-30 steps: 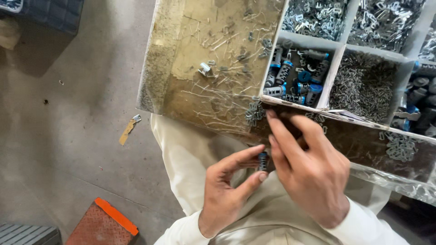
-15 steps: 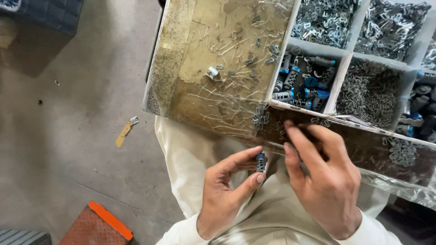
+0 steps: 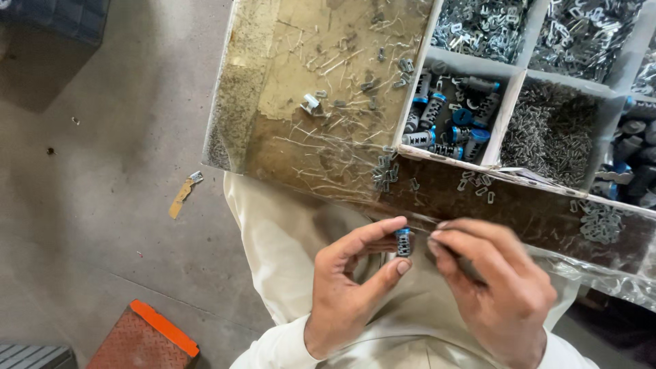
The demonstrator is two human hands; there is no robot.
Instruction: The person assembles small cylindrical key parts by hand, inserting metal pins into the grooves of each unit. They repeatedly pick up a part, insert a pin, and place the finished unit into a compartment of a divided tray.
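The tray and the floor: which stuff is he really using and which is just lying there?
In use:
left hand
right hand
small ribbed cylinder, pinched in the left hand
bin of like cylinders
loose metal clips

Lying about:
orange-edged block
tan scrap on the floor
dark crate

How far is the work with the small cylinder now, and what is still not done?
Done: one small cylinder with a blue end is out of the tray and pinched in the left hand. In hand: the right hand has its fingertips beside that cylinder; any piece they carry is too small to tell. Left: more blue-ended cylinders lie in a compartment of the divided tray, by compartments of metal clips and pins.
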